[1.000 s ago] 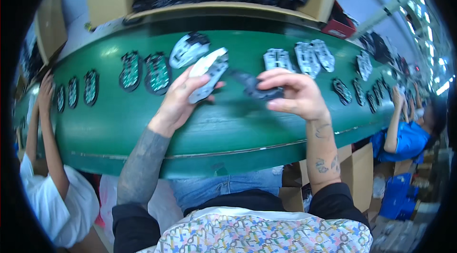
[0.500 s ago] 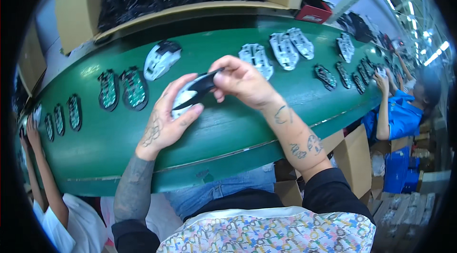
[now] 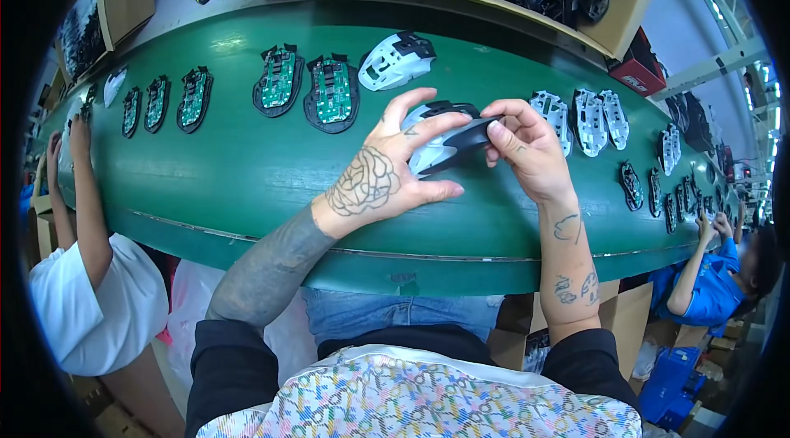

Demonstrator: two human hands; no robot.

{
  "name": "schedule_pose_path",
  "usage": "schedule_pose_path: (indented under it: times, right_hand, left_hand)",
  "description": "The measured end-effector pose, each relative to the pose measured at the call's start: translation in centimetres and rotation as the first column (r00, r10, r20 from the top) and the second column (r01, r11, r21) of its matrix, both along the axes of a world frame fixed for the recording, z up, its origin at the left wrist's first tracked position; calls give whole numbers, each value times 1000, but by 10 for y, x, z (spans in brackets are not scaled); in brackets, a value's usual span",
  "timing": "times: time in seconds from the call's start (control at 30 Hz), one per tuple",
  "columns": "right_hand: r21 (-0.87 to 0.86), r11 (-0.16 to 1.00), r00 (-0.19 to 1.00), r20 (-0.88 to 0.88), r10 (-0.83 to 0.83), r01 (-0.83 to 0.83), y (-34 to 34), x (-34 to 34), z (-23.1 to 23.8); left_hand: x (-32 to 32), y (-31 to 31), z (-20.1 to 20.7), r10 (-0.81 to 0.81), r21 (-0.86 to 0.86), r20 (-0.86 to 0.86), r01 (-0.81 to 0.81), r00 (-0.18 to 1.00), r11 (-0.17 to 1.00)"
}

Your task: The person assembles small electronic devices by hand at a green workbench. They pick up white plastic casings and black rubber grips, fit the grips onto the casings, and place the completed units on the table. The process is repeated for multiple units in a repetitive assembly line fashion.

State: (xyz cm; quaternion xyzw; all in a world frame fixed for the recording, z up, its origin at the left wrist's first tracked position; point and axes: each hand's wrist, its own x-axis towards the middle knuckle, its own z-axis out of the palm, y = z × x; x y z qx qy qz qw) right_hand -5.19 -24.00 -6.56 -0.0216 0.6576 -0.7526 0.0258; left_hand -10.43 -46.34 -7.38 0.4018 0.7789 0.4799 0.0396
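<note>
My left hand (image 3: 374,177) curls round a white and black computer mouse shell (image 3: 426,156), its fingers over the top and its thumb stretched out below. My right hand (image 3: 531,146) pinches the tip of a black curved cover piece (image 3: 467,140) at the shell's right side. The cover lies against the shell; whether it is fixed there I cannot tell. Beyond my left hand a white mouse shell with a black end (image 3: 397,61) rests on the green belt (image 3: 271,166). Two black mouse bases with green circuit boards (image 3: 332,94) lie to its left.
White shell parts (image 3: 590,121) lie right of my hands, with several bases (image 3: 631,184) beyond. More board-fitted bases (image 3: 196,98) sit to the left. A carton (image 3: 634,2) of black parts stands behind the belt, beside a red box (image 3: 638,67). Co-workers sit at both sides.
The view has swung left, so the belt's contents appear farther right. The held shell has turned to show more of its top, and my left fingers have spread. Both hands stay on the parts.
</note>
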Motion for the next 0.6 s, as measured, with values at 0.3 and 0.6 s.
schedule_pose_path:
  times: [0.3,0.6]
  right_hand:
    - [-33,999,999,33,-23,24,0,-1,0]
    - [63,997,999,20,-40,39,-9,-4,-1]
  left_hand:
    - [2,6,-8,-43,19,218,40,975,999]
    - [2,1,-7,-18,82,117,9,993,997]
